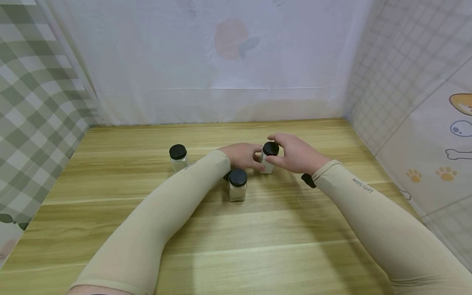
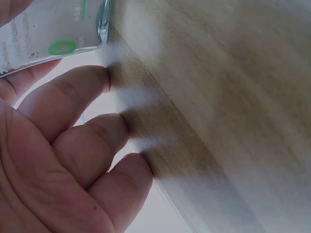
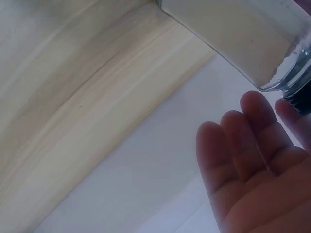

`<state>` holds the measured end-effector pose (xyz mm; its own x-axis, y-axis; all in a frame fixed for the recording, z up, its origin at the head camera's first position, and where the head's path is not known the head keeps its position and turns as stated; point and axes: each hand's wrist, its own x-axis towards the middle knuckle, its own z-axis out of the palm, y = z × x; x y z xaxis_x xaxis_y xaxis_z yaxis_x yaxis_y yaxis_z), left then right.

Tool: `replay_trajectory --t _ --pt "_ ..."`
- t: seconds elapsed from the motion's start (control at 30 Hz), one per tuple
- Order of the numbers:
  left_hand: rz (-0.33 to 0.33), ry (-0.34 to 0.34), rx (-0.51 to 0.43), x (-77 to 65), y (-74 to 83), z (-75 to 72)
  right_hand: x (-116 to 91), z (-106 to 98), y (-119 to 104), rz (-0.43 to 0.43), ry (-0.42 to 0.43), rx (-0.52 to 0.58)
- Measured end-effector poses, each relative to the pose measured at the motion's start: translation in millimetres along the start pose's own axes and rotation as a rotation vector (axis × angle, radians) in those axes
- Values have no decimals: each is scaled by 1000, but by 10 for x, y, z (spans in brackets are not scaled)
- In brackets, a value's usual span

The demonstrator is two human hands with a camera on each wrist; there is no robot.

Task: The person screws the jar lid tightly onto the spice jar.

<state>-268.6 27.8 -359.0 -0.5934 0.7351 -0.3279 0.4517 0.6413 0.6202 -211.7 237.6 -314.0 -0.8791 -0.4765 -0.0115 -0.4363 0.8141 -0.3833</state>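
A square glass jar (image 1: 267, 167) with a black lid (image 1: 271, 148) and pale contents stands upright on the wooden table, right of centre. My left hand (image 1: 241, 155) holds its lower part from the left, thumb in front and index finger behind. In the left wrist view green print marks the jar (image 2: 29, 41), and the other fingers are bent with their tips at the tabletop. From the right, my right hand (image 1: 295, 153) pinches the lid between thumb and index finger. Its remaining fingers extend beside the jar (image 3: 238, 39) in the right wrist view.
A similar black-lidded jar (image 1: 237, 188) stands just in front of my left wrist. Another jar (image 1: 178, 155) is farther left, partly hidden behind the left sleeve (image 1: 184, 200). White sheeting (image 1: 221, 102) rises along the table's back edge, with a patterned wall (image 1: 413, 123) on the right.
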Motion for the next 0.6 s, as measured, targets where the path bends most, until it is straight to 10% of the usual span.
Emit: replay_trajectory --t 0.6 --pt "-8 -1 -37 -13 -1 7 22 -18 -45 45 15 -10"
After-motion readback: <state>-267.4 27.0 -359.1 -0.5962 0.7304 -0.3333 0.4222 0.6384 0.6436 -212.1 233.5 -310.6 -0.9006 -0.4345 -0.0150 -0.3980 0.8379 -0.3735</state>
